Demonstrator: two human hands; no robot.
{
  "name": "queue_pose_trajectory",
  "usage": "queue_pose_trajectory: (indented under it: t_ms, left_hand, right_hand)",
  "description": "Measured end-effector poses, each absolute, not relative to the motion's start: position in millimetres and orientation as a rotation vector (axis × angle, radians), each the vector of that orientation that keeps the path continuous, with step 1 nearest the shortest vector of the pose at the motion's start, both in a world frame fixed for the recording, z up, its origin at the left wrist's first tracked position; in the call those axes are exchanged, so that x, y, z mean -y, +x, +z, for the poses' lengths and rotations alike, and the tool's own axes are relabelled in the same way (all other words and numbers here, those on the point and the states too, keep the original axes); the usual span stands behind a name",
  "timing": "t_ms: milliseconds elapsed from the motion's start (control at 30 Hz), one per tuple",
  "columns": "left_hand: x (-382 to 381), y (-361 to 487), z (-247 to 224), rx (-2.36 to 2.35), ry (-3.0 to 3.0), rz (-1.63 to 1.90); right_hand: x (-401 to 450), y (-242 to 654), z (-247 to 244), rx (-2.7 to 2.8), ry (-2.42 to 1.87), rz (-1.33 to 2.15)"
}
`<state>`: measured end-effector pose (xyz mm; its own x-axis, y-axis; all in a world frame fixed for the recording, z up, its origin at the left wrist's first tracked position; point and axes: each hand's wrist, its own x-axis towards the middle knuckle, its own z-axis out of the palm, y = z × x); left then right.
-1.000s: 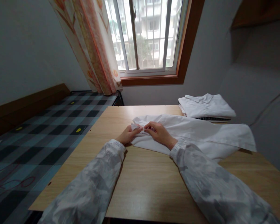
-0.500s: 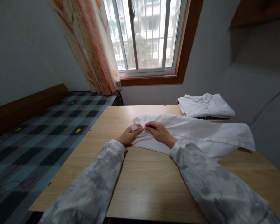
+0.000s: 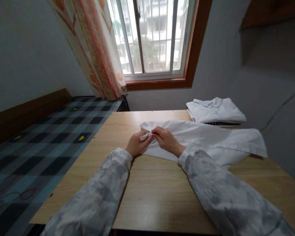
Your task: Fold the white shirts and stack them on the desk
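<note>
A white shirt (image 3: 206,137) lies stretched across the wooden table (image 3: 147,193), its wider end toward the right. At its left end my left hand (image 3: 138,143) pinches the gathered cloth between thumb and fingers. My right hand (image 3: 167,141) is closed on the same bunched part, its fingertips meeting those of the left. The small detail between the fingertips is hidden. Both forearms, in grey camouflage-patterned sleeves, reach in from the near edge.
Folded white shirts (image 3: 216,109) are stacked at the table's back right, above a dark patterned layer. A bed with a checked cover (image 3: 64,131) stands along the left. Behind the table are a window (image 3: 154,39) and a flowered curtain (image 3: 95,49).
My left hand has shifted its grip, its fingers now further over the cloth. The white flap that stuck up between its fingers no longer shows. My right hand stays nearly in place.
</note>
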<state>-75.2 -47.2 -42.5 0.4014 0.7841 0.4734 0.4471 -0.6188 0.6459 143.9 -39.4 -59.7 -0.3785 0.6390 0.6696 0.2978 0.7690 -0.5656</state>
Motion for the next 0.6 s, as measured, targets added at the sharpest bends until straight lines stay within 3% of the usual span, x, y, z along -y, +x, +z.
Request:
queue_pose_trajectory:
  t_ms: [600]
  left_hand:
    - [42.8,-72.3,-48.8,-1.077,1.862,1.144]
  right_hand:
    - [35.9,141.3,-67.1,1.989,-0.66,0.52]
